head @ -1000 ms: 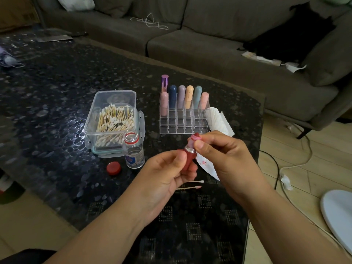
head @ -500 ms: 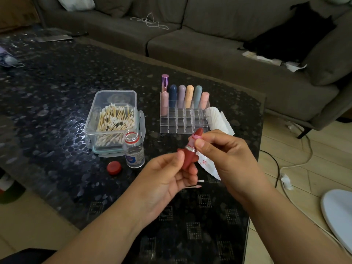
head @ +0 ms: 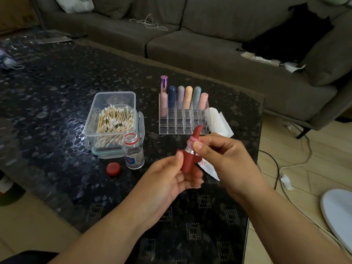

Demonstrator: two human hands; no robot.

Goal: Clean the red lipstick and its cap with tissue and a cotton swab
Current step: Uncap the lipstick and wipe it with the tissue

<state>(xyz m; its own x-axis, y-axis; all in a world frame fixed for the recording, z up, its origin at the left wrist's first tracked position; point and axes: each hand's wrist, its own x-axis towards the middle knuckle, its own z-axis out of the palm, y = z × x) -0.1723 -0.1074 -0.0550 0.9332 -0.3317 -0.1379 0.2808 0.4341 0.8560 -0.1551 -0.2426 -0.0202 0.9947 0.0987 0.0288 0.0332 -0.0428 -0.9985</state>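
- The left hand (head: 171, 176) gripped the base of the red lipstick (head: 190, 151), fingers curled round it from below and the thumb on its left side.
- The lipstick stood tilted, its red tip pointing up and to the right, above the desk (head: 57, 92) and in front of the clear organizer (head: 182, 121).
- The right hand (head: 224, 161) pinched the lipstick at its silver collar, thumb tip in front and the other fingers curled behind it.
- A stained tissue (head: 207, 166) showed just beneath the right hand; whether that hand held it could not be told.
- A folded white tissue (head: 221, 121) lay beside the organizer's right wall.
- 7 capped lipsticks (head: 188, 97) stood in the organizer's back compartments.
- A box of cotton swabs (head: 112, 119) sat left of the organizer, with an open small bottle (head: 133, 151) touching its front corner and a red bottle cap (head: 113, 169) on the desk just beside the bottle.
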